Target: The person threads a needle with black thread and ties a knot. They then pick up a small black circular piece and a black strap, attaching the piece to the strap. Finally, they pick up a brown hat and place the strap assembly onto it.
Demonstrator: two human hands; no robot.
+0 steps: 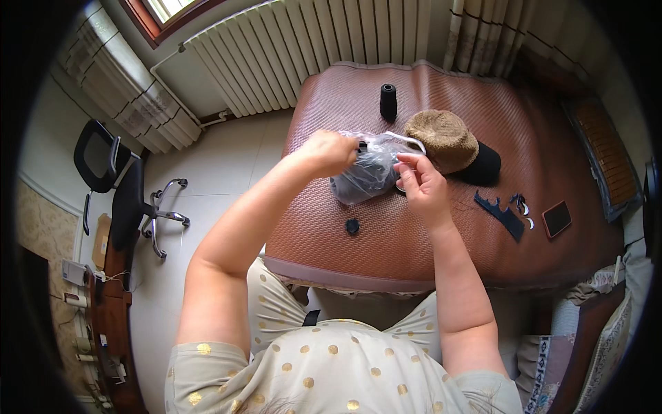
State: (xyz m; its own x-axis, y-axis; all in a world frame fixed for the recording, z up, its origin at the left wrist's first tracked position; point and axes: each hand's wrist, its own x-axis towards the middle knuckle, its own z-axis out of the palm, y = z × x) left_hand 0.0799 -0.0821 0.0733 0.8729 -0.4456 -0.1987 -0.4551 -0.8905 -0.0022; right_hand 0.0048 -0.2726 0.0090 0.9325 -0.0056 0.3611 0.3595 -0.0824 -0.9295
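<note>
A clear plastic bag (368, 173) with dark contents lies on a bed covered by a brown woven mat (320, 243). My left hand (329, 153) grips the bag's upper left edge, its fingertips partly hidden. On the bag's right side, my right hand (423, 187) pinches the plastic between thumb and fingers. Just right of the bag sits a brown fleece cap (442, 139) with a black brim. Beyond the bag stands a black thread cone (388, 102). A small round black object (352, 226) rests nearer to me.
Dark fabric scraps (500, 215) and a red-edged smartphone (557, 220) lie at the mat's right. A wooden-slatted mat or pillow (602, 150) is at the far right. A black office chair (129, 194) stands on the left floor, and a radiator (310, 46) lines the wall behind.
</note>
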